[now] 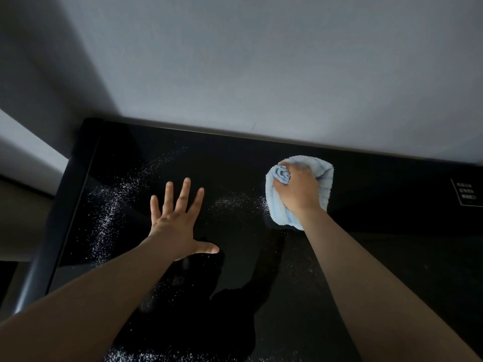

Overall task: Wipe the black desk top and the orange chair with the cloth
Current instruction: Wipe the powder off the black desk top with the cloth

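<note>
Risk of scattered grains while the black table (pixel 235 158) is wiped

The blue cloth (pixel 324 178) is bunched in the grip of the right hand (pixel 298 190) and pressed onto the table, while the left hand (pixel 177 220) is laid flat with fingers spread, well apart from it. An arc of white specks (pixel 104 218) is strewn beyond and left of the left hand, with a fainter patch between the hands and more nearer the body. Grains could be swept off the edge left of the left hand by a hurried stroke, or smeared by the flat palm. Streaks would probably show on the glossy surface. A printed label (pixel 467 192) is seen far right of the right hand, and a grey wall (pixel 261 61) is met just beyond both hands. The orange chair is not in view.
</note>
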{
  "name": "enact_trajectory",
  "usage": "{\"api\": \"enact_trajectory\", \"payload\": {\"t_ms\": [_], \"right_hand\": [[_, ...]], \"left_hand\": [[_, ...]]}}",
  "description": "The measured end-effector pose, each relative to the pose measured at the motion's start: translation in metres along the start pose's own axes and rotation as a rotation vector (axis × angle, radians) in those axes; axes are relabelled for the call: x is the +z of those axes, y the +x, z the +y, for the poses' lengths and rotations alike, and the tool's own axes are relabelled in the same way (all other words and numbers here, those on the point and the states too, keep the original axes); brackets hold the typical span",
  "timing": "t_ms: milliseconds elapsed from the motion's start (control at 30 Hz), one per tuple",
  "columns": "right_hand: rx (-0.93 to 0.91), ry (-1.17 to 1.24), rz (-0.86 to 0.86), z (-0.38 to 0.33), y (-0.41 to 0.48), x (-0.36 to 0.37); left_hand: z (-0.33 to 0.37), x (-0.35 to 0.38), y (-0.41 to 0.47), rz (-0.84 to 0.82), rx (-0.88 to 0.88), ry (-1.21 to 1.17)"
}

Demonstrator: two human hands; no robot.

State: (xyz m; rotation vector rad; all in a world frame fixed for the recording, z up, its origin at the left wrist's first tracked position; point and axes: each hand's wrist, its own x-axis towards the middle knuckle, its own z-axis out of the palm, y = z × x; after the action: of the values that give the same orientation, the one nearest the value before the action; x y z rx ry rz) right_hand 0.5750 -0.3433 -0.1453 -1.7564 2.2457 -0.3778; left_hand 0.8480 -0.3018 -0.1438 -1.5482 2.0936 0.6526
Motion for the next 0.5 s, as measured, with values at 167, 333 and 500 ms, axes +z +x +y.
{"api": "enact_trajectory", "payload": {"t_ms": [167, 333, 500], "right_hand": [[0.031, 0.017, -0.003, 0.003, -0.017, 0.001], [0.018, 0.029, 0.015, 0.007, -0.036, 0.002], [0.017, 0.055, 0.039, 0.011, -0.063, 0.005]], "left_hand": [[0.0, 0.0, 0.001, -0.004, -0.005, 0.014], [0.0, 0.0, 0.0, -0.01, -0.006, 0.01], [0.001, 0.0, -0.001, -0.005, -0.007, -0.003]]}}
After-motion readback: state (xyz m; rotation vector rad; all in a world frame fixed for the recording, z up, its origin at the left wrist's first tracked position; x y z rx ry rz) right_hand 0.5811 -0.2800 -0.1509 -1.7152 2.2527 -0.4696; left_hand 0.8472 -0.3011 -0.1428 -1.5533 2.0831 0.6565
